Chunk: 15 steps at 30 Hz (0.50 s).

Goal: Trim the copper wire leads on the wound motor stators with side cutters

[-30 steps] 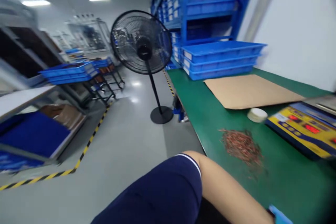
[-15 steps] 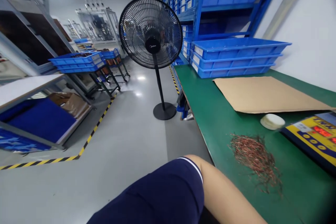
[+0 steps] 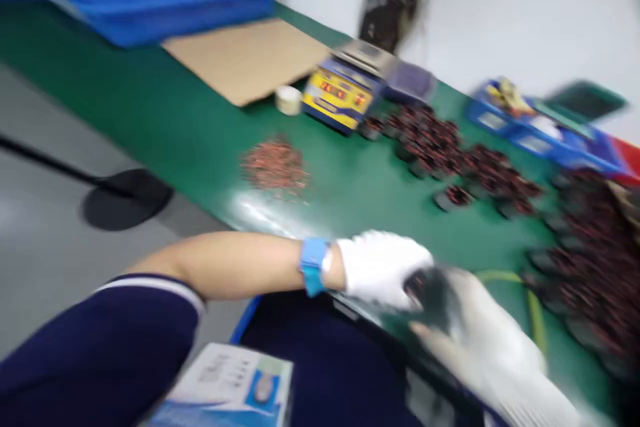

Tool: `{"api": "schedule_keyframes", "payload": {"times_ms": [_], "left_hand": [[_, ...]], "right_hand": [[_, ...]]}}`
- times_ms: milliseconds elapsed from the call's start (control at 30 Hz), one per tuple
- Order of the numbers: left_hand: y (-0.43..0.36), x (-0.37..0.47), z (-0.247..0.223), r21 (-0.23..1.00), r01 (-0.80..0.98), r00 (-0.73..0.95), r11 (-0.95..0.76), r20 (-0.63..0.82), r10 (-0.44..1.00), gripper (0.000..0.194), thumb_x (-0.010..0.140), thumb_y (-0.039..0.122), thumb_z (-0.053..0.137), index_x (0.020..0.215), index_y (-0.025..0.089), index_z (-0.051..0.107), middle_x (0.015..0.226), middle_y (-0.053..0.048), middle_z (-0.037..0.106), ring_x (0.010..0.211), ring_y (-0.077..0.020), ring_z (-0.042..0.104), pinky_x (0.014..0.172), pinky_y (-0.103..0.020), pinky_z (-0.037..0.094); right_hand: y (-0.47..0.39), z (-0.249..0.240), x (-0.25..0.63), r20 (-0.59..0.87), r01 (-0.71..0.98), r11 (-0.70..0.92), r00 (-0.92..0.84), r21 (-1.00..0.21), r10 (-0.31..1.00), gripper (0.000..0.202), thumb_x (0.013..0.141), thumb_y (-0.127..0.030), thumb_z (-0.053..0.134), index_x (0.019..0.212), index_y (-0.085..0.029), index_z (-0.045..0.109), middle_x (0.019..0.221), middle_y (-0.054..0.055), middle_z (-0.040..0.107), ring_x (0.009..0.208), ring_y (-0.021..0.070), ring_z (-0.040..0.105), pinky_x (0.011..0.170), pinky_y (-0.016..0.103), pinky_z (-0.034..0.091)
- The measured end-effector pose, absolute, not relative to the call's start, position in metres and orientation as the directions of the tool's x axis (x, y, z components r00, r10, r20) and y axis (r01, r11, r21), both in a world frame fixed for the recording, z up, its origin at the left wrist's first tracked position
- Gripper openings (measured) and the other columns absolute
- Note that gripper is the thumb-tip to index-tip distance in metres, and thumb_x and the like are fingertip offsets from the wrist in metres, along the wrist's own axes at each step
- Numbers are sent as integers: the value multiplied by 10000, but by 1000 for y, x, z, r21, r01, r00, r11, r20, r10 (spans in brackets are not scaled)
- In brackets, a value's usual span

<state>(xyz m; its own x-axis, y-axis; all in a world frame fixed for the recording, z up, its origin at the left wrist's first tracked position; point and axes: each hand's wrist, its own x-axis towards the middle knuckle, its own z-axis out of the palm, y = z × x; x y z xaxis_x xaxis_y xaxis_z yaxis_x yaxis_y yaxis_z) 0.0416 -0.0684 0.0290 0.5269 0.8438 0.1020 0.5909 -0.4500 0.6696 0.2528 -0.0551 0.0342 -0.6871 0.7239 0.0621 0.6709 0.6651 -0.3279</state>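
Head view, blurry: your white-gloved left hand [image 3: 385, 267] and white-gloved right hand [image 3: 490, 330] pinch one dark-grey, reddish-ended cylindrical part [image 3: 436, 297] between fingers; grip its side, sparing the end.

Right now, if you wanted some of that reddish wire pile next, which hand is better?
Probably the left hand: it is nearer the pile of reddish wire pieces, with the right hand farther off. Both are at a dark cylindrical part; blur hides which grips it.
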Motion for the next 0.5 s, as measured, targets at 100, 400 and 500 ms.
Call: {"api": "schedule_keyframes", "payload": {"times_ms": [100, 400, 500], "left_hand": [[-58, 47, 21, 629, 674, 456, -388, 59, 888, 577, 727, 550, 658, 1180, 208, 560, 1043, -75, 676, 930, -297, 666, 766, -384, 536], [-57, 41, 16, 562, 740, 406, -371, 67, 911, 730, 786, 426, 609, 1419, 178, 345, 1270, -113, 592, 1122, -285, 603, 955, -414, 483], [-52, 38, 16, 575, 724, 453, -381, 20, 891, 779, 778, 397, 622, 1456, 204, 290, 1225, -87, 619, 1077, -265, 620, 922, -387, 494]], "right_hand": [[-55, 20, 266, 19, 745, 605, -626, -282, 779, 597, 818, -469, 612, 1312, -152, 497, 1218, 155, 608, 1083, 321, 605, 911, 469, 508], [-33, 15, 250, 123, 603, 641, -676, -475, 727, 247, 910, -335, 504, 1053, -172, 623, 1017, 94, 676, 991, 244, 622, 1057, 468, 385], [-27, 11, 252, 104, 542, 630, -707, -556, 700, 158, 920, -255, 475, 942, -197, 620, 979, 48, 692, 927, 194, 648, 1155, 486, 233]]}}
